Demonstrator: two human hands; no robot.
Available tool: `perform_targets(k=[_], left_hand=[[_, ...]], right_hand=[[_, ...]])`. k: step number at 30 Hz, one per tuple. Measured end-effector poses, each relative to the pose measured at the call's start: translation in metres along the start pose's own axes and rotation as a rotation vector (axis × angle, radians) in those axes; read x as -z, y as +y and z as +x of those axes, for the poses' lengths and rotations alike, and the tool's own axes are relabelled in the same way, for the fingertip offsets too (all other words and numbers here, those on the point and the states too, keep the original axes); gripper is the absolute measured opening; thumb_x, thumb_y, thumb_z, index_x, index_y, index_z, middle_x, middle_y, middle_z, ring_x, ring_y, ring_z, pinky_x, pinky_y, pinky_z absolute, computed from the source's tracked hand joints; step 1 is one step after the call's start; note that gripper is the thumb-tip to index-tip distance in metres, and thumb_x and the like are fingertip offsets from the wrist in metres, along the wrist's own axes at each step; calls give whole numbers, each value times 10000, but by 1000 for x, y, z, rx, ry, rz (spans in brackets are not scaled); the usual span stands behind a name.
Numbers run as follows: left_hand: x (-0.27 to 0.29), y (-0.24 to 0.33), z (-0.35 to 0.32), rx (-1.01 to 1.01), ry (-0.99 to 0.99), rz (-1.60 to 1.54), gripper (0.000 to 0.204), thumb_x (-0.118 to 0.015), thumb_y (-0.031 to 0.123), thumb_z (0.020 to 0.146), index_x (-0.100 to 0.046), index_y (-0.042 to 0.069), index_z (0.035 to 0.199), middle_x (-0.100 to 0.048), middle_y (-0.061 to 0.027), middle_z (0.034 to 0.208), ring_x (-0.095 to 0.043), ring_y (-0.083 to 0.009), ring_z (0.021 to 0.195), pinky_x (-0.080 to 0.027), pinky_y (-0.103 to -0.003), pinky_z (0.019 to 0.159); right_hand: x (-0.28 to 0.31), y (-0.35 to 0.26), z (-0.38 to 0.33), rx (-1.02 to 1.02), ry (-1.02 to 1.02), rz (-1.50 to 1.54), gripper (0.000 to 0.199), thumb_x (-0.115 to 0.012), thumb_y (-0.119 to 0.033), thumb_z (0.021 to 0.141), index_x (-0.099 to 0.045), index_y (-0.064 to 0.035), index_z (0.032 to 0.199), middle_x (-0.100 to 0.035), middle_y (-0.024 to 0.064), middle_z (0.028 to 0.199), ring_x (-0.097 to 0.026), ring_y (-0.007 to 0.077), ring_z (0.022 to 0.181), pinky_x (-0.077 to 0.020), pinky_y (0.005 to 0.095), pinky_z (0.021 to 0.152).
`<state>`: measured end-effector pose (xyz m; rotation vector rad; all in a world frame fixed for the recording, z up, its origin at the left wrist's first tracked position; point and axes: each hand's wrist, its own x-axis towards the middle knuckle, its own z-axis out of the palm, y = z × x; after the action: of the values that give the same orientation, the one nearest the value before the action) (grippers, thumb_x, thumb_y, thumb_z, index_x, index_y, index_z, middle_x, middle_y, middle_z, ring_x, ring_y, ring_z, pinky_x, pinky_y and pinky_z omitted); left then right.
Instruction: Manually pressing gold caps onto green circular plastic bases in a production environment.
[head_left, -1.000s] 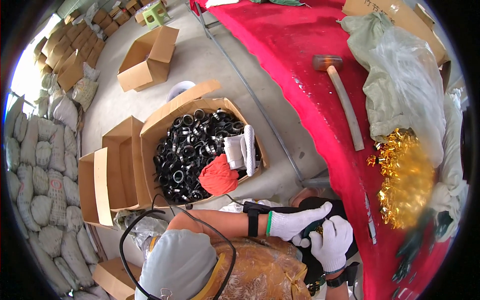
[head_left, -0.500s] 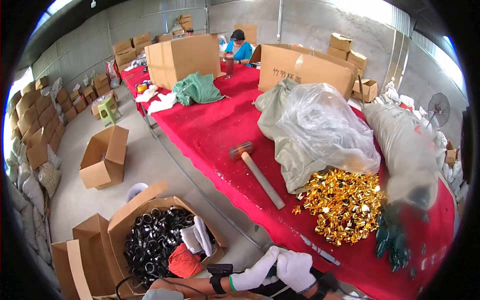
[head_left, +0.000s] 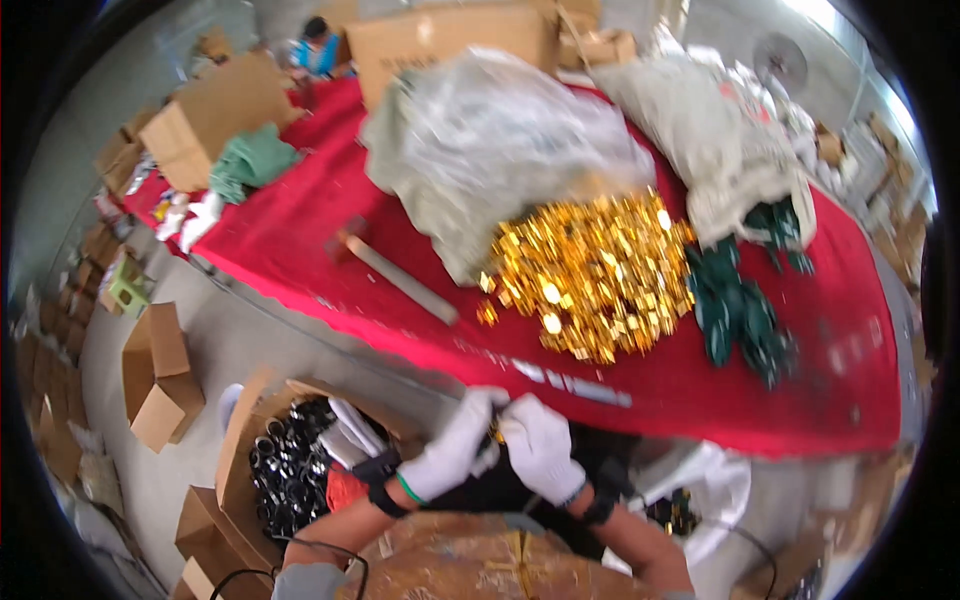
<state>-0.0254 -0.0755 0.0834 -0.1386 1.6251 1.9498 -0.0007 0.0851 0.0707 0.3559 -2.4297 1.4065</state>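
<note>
A small gold piece (head_left: 497, 433) sits low in the middle of the frame

Just below the near edge of the red table (head_left: 300, 255), the left hand (head_left: 443, 458) and the right hand (head_left: 540, 448), both in white gloves, are close together at lower centre. The small gold piece shows where their fingertips meet, on the right side of the left hand's fingers and on the left side of the right hand's. Both grips look narrow, with the fingers curled inward, but the view is blurred and I cannot tell which hand has the piece, or whether both do.

Higher up, right of centre, a pile of gold pieces (head_left: 595, 285) lies on the table, well apart from the hands, with dark green pieces (head_left: 738, 312) just to its right. A hammer (head_left: 402, 280) lies left of the pile. At lower left, a cardboard box (head_left: 240, 510) holds black rings (head_left: 290, 470); at lower right, near the right hand, a white bag (head_left: 725, 475) holds dark and gold bits (head_left: 675, 512)
</note>
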Motion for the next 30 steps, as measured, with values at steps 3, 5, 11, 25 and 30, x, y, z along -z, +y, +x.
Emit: perform_targets(k=[3, 5, 11, 25, 30], left_hand=[[-4, 36, -10, 128, -227, -279, 681, -288, 797, 1016, -614, 233, 1214, -626, 50, 994, -542, -53, 623, -365, -182, 455], [5, 31, -3, 108, -264, -184, 748, -239, 798, 1015, -597, 209, 1305, -678, 44, 1065, -624, -47, 774, -470, -215, 522], [-8, 24, -18, -13, -159, 20, 693, -245, 732, 1055, -479, 175, 1395, -588, 0, 989, -512, -37, 622, -366, -182, 456], [-16, 8, -38, -540, -5, 738, 458, -597, 301, 983, -484, 49, 1348, -569, -178, 1072, -641, -348, 840, -528, -402, 761], [-6, -4, -30, -648, -84, 836, 576, -713, 183, 860, -479, 23, 1362, -543, -236, 1186, -625, -438, 1049, -523, -446, 915]], right_hand=[[26, -12, 19, 306, -113, -286, 347, -741, -379, 894, -618, -70, 992, -596, 130, 905, -641, 339, 788, -515, 434, 694], [34, -7, 16, 327, -165, -266, 390, -759, -380, 881, -628, -63, 1067, -613, 122, 937, -645, 313, 789, -518, 417, 693], [36, -18, -8, 368, -68, -309, 468, -748, -299, 899, -613, -36, 1262, -632, 111, 965, -640, 280, 773, -520, 393, 688], [9, -38, -40, -380, 62, 395, 164, -588, -156, 1010, -621, 0, 1049, -557, 141, 662, -627, 270, 535, -544, 400, 539], [29, -34, -33, -938, -230, 1117, 297, -497, -235, 1079, -573, -25, 881, -561, 45, 658, -561, 173, 403, -488, 310, 364]])
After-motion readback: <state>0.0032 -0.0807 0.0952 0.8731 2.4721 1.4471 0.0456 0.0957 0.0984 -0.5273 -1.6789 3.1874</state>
